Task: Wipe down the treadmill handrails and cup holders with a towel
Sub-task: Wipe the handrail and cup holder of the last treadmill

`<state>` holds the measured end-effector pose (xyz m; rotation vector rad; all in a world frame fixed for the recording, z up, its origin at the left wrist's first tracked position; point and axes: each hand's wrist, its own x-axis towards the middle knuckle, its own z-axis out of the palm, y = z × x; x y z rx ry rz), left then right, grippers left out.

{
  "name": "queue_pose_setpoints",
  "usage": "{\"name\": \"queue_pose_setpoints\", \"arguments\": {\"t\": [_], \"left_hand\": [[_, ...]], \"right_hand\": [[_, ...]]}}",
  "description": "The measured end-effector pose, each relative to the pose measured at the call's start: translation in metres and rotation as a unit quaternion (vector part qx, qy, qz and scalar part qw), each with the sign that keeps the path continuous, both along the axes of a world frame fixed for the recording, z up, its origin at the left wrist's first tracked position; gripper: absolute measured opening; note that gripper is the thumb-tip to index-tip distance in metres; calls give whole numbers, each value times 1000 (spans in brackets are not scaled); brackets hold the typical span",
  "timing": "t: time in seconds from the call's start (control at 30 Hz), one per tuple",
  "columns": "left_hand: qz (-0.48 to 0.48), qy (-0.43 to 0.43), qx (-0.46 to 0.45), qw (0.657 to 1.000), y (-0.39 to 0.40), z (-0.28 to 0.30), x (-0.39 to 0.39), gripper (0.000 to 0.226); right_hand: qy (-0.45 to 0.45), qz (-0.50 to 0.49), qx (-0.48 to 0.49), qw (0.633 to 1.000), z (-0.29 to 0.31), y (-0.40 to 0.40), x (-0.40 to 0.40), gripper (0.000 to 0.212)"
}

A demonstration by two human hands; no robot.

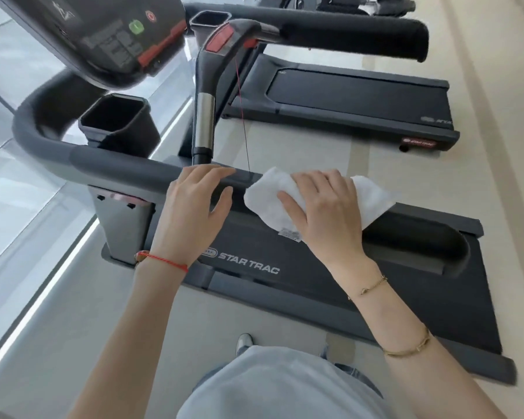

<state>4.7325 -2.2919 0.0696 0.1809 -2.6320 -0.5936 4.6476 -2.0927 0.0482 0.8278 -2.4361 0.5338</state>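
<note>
A white towel (273, 198) lies draped over the near grey handrail (109, 166) of the treadmill. My right hand (324, 213) grips the rail through the towel, fingers and thumb curled over the cloth. Just left of the towel, my left hand (194, 207) rests on the bare rail with its fingers wrapped over the top and the thumb below. A black cup holder (115, 122) sits behind the rail's bend at the left. The far handrail (345, 30) and a second cup holder (209, 21) lie beyond the centre post.
The console (103, 34) with a green button hangs at the upper left. A centre post (204, 116) with a chrome section and a thin red cord stands behind my left hand. The belt deck (345, 291) is below; another treadmill (360, 98) stands beyond. Glass wall at left.
</note>
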Motion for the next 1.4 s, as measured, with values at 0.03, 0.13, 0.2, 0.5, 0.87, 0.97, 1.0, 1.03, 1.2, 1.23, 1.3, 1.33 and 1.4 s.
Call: {"name": "queue_pose_setpoints", "arguments": {"t": [0.03,0.13,0.2,0.5,0.87,0.97,1.0,1.03,1.2,1.23,1.3,1.33,1.4], "left_hand": [[-7,-8,-2,1000,-9,-2,-4,29],[-27,-30,-11,999,-32,-7,-14,31],[-38,-33,-18,999,-44,-11,-18,32],[-102,-26,-20,994,-72,-20,-23,28],[-108,-17,-1,994,-73,-25,-24,26],[-108,-16,3,994,-69,-24,-21,27],[-111,-13,5,994,-68,-24,-21,27],[-111,-10,9,994,-68,-23,-20,27],[-75,11,13,997,-83,-22,-8,29],[-64,18,14,998,-89,-22,-5,29],[-40,32,17,999,-102,-22,1,30],[-27,38,18,999,-110,-21,3,30],[-3,44,20,999,-128,-22,7,31]], "right_hand": [[-8,-24,10,1000,-2,-2,0,35],[-45,-73,9,996,-1,-1,0,39],[-59,-101,22,993,2,-11,-1,43],[-29,-110,48,992,-4,-57,1,49],[-3,-84,22,996,-9,-71,1,43],[-2,-52,18,999,-8,-52,2,43],[0,-38,17,999,-8,-49,1,42],[4,-21,19,1000,-7,-48,0,41],[23,45,33,998,-9,-58,1,45],[32,49,36,998,-11,-66,3,46],[42,60,39,997,-12,-85,5,47],[46,66,41,996,-11,-96,5,46],[48,79,44,995,-10,-120,4,45]]}}
